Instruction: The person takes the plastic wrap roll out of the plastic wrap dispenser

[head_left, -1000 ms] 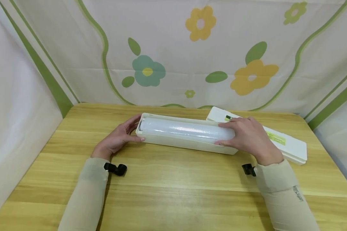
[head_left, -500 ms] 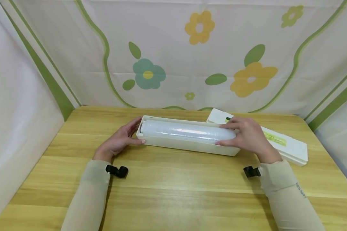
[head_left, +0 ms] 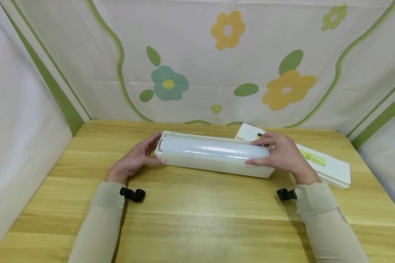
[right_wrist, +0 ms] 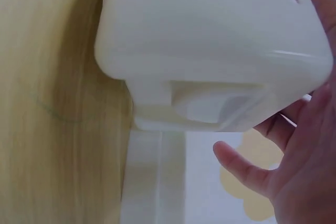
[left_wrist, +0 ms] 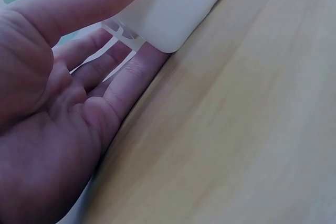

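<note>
A long white box stands lidless on the table with a roll of cling film lying lengthwise inside it. My left hand holds the box's left end, thumb on the front wall and fingers behind; in the left wrist view the little-finger side rests near the tabletop. At the other end, my right hand reaches over from above and grips the roll, with thumb in front and fingers at the back. The right wrist view shows the box end with a recessed opening; the fingertips there are partly hidden.
Behind my right hand a white lid with a yellow-green label lies slanted on the wooden table. A floral curtain hangs along the table's back edge. Small black mounts are fixed at both sleeve cuffs.
My right hand has shifted slightly, and more of the roll's right end shows. The box's right end sits a little farther right. My left hand keeps its hold.
</note>
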`<state>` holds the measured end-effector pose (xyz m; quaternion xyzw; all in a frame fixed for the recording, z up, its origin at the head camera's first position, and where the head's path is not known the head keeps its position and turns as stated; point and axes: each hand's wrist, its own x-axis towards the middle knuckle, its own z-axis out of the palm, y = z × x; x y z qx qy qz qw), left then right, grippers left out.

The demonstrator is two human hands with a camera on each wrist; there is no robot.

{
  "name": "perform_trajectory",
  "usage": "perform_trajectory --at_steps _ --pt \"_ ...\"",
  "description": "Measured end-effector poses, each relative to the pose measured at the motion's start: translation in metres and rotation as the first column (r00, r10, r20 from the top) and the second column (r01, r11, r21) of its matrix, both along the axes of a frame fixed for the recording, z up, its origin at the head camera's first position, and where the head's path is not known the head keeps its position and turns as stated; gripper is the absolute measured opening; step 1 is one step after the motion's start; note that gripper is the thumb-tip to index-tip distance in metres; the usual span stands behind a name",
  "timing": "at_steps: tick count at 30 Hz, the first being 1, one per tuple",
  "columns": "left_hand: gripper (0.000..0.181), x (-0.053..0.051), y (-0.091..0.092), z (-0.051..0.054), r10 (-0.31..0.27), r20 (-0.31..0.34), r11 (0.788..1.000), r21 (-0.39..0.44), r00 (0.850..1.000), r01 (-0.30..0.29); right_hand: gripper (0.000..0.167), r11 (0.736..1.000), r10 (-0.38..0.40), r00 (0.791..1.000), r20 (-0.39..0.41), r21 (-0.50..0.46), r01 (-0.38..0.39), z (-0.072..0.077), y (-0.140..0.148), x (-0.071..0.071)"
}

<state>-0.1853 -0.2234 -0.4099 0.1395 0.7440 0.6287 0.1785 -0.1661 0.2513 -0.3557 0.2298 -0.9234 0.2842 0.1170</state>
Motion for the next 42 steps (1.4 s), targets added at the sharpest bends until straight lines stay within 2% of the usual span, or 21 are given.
perform_trajectory --at_steps 5,8,16,22,25,28,33,37,39,42 --pt "0.104 0.001 0.001 0.000 -0.006 -0.001 1.000 0.002 1.000 0.006 0.047 0.997 -0.054 0.992 0.111 -0.048 0.060 0.004 -0.001 0.000" --pt "0.104 0.001 0.002 -0.001 -0.009 -0.007 1.000 0.010 1.000 0.009 0.045 0.995 -0.067 0.987 0.146 -0.065 0.077 0.005 -0.001 0.000" --pt "0.102 0.000 0.003 -0.001 -0.013 -0.015 1.000 0.024 1.000 0.014 0.041 0.990 -0.058 0.989 0.138 -0.117 0.074 0.018 -0.006 0.006" --pt "0.102 0.000 0.003 -0.001 -0.013 -0.003 1.000 0.027 1.000 0.013 0.045 0.977 -0.118 0.982 0.148 -0.157 0.141 0.030 -0.011 0.012" --pt "0.102 0.000 0.003 -0.001 -0.011 0.006 0.999 0.033 1.000 0.011 0.046 0.972 -0.123 0.983 0.139 -0.183 0.147 0.032 -0.013 0.014" --pt "0.102 0.000 0.003 -0.001 -0.010 0.011 0.999 0.033 1.000 0.009 0.046 0.959 -0.099 0.989 0.107 -0.255 0.123 0.031 -0.016 0.014" --pt "0.103 0.001 0.002 0.000 -0.014 -0.001 1.000 0.023 1.000 0.014 0.037 0.917 -0.101 0.995 -0.018 -0.389 0.086 0.024 -0.029 0.012" --pt "0.103 0.000 0.003 -0.001 -0.012 -0.009 1.000 0.012 1.000 0.012 0.026 0.916 -0.119 0.981 -0.150 -0.399 0.050 0.020 -0.039 0.010" --pt "0.103 0.001 0.003 -0.001 -0.008 -0.009 1.000 0.011 1.000 0.009 0.038 0.934 -0.095 0.971 -0.220 -0.358 0.010 0.019 -0.039 0.008" --pt "0.102 0.000 0.003 -0.001 -0.007 -0.008 1.000 0.013 1.000 0.007 0.069 0.962 -0.027 0.952 -0.306 -0.267 -0.059 0.018 -0.036 0.007"
